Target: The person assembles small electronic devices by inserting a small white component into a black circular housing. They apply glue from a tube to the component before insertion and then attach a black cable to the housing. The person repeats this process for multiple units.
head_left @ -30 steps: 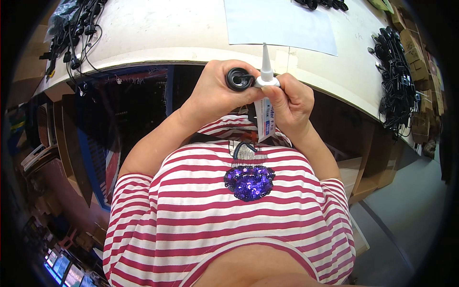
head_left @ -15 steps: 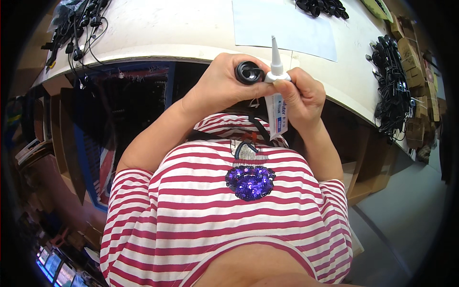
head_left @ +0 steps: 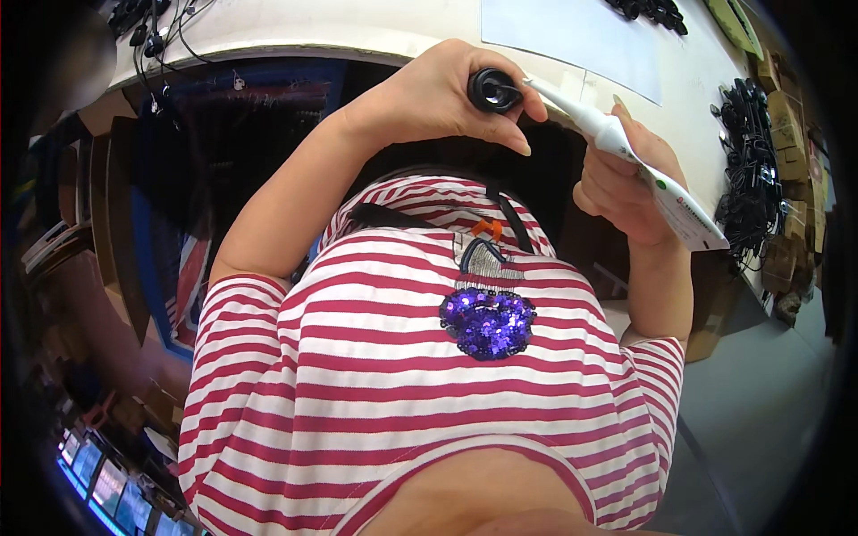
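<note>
Tube [head_left: 685, 211] at two o'clock, clasped in the right hand [head_left: 624, 189], aims its nozzle [head_left: 561, 104] toward ten, beside a black cylinder [head_left: 493, 90] the half-curled left hand [head_left: 442, 96] holds, so hard squeezing could smear both.

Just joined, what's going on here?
A person has a black, hollow cylindrical part in the left hand, its open end showing. The right hand grips a white squeeze tube with a long tapered nozzle. The nozzle tip is right by the part's rim; whether it touches is unclear. Both hands are at the near edge of a cream-white table, with a black cable bundle at its right side.
</note>
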### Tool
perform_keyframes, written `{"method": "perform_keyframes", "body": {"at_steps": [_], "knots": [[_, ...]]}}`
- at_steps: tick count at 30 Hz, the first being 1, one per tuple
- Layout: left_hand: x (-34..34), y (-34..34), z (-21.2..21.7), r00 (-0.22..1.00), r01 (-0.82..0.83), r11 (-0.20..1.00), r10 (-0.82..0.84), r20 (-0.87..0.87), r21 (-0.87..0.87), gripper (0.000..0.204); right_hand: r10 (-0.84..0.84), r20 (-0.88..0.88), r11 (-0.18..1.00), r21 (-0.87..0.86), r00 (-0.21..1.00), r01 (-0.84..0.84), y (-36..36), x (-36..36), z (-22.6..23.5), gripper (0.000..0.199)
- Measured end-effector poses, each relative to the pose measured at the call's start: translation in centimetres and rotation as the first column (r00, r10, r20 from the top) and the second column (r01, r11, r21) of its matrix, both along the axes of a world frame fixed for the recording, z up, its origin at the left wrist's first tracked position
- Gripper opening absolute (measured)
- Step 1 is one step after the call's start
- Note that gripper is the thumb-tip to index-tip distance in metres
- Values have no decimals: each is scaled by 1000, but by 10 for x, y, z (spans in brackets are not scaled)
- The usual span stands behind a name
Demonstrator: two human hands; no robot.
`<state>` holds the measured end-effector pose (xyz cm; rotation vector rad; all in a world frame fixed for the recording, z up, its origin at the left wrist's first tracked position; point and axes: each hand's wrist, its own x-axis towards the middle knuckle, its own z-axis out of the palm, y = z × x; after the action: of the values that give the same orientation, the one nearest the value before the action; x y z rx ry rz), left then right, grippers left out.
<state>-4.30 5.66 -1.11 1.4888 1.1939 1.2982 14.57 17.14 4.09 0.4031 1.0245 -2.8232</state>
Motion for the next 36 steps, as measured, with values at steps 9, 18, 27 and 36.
{"method": "perform_keyframes", "body": {"at_steps": [9, 18, 27, 36], "knots": [[-4, -6, 1, 999, 31, 998, -33, -35, -56, 31, -49, 187, 986, 167, 981, 17, -12, -10, 5, 35], [-2, -5, -6, 999, 14, 1000, -15, -48, -4, 30, -93, 297, 961, 278, 950, 8, -15, -17, 13, 29], [0, -6, -6, 997, -13, 1000, 13, -72, -1, 31, -150, 328, 873, 486, 933, -30, -24, -21, 18, 25], [1, -4, -5, 996, -25, 1000, 26, -82, 15, 28, -102, 373, 858, 502, 922, -108, -16, -25, 22, 26]]}}
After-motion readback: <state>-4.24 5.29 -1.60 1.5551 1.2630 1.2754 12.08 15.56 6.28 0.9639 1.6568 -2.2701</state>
